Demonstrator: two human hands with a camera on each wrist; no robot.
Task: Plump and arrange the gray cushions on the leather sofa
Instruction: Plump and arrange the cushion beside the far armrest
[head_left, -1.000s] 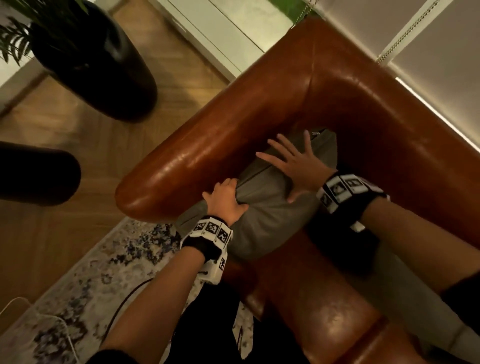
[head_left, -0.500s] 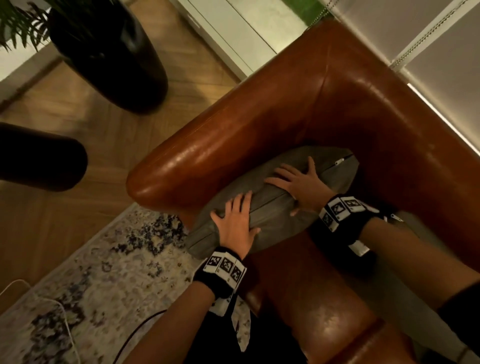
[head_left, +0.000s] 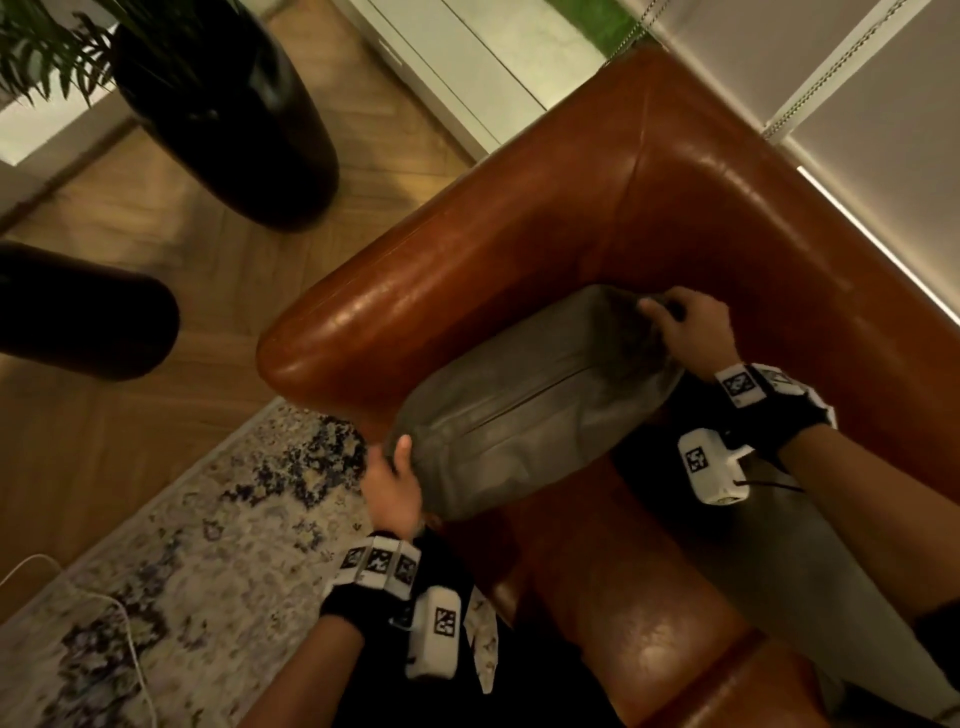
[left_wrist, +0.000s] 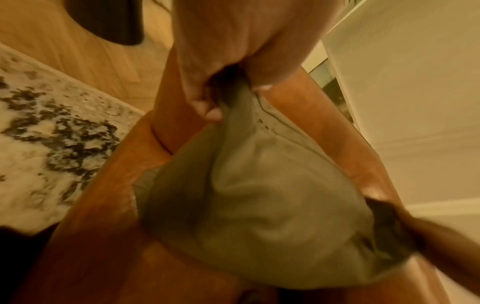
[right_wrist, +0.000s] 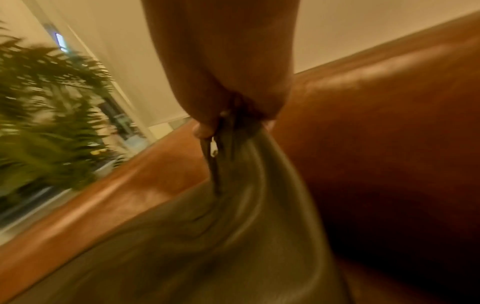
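- At the sofa's corner, we now have the gray cushion (head_left: 524, 415) by its two ends; half a second ago both our palms lay flat on top of it, pressing it down.
- Our left hand (head_left: 395, 483) has slid to the near end and bunches the fabric there — the left wrist view shows the fingers (left_wrist: 205, 102) closed round a gathered corner beside the zip seam.
- Our right hand (head_left: 691, 332) has moved to the far end, by the backrest, and clenches that corner; in the right wrist view the cloth is drawn into a tight twist under the fist, with the pale zipper pull (right_wrist: 213, 149) hanging just below it.
- Between the two grips the cushion stretches along the armrest (head_left: 415, 291) of the leather sofa (head_left: 675, 208), zip side up; whether it rests on the seat or is just off it we cannot tell.
- We judge that the pressing has given way to a shake or a lift — the plumping is underway, and placing this cushion is not yet done.
- A second gray cushion (head_left: 779, 561) lies on the seat under our right forearm, untouched.
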